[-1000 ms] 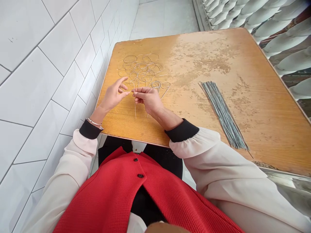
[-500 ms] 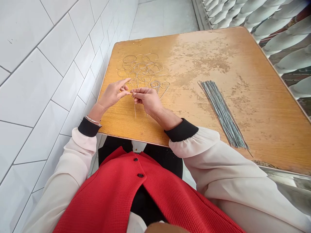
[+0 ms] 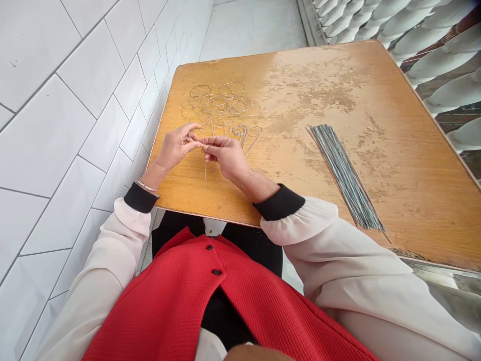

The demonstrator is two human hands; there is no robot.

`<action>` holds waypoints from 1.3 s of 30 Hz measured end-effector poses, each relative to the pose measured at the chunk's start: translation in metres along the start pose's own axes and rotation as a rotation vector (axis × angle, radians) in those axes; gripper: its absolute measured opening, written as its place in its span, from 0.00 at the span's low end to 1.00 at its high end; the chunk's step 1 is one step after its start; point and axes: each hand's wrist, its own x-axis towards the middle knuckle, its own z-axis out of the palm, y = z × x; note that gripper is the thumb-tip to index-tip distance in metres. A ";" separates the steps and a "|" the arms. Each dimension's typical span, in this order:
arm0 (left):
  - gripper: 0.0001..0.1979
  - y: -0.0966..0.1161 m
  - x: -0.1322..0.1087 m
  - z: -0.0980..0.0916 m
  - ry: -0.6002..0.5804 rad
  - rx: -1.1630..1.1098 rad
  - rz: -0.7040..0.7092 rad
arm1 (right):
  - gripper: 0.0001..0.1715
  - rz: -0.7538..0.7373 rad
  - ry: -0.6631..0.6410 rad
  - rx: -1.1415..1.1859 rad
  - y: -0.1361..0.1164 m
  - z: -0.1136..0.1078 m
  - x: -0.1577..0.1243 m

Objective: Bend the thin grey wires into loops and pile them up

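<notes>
A thin wire [image 3: 205, 173] is held between my two hands over the near left part of the table. Its straight end points down toward me, while a small loop curves up between my fingers. My left hand [image 3: 177, 145] pinches the looped part with thumb and fingers. Touching it at the fingertips, my right hand [image 3: 227, 154] is closed on the wire just below the loop. Beyond my hands lies a pile of wire pieces bent into loops [image 3: 221, 105]. Some smaller looped wires [image 3: 243, 133] rest just past my right hand, partly covered by it.
On the right of the worn wooden table [image 3: 285, 165] lies a bundle of straight grey-green wires [image 3: 345, 175]. A white tiled wall [image 3: 82, 115] runs close along the left. White balusters [image 3: 432, 75] stand past the right edge.
Both hands have shifted slightly left and the wire's straight end has moved with them. My left fingers have closed in a little around the loop.
</notes>
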 end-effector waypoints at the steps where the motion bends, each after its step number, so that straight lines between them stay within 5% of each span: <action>1: 0.18 -0.003 0.000 0.000 -0.003 0.014 0.027 | 0.08 0.001 0.001 0.001 0.000 0.000 0.000; 7: 0.23 -0.011 0.001 0.000 -0.046 0.094 0.104 | 0.10 0.008 0.033 -0.005 -0.003 0.002 -0.002; 13: 0.37 0.000 -0.003 -0.008 -0.038 0.035 -0.019 | 0.12 0.023 0.075 -0.012 -0.008 0.004 -0.003; 19: 0.12 0.025 -0.008 -0.008 -0.005 -0.064 -0.278 | 0.13 0.048 0.116 -0.045 -0.011 0.006 -0.004; 23: 0.06 0.033 -0.009 -0.006 0.065 -0.122 -0.333 | 0.12 0.047 0.103 -0.042 -0.010 0.005 -0.004; 31: 0.09 0.024 -0.007 -0.001 0.057 0.016 -0.321 | 0.10 0.047 0.083 -0.055 -0.005 0.001 -0.001; 36: 0.23 0.015 -0.010 0.003 0.006 0.222 -0.148 | 0.10 0.065 0.086 -0.050 -0.008 0.001 -0.002; 39: 0.22 0.014 -0.010 0.003 0.002 0.184 -0.140 | 0.11 0.070 0.095 -0.048 -0.009 0.003 -0.003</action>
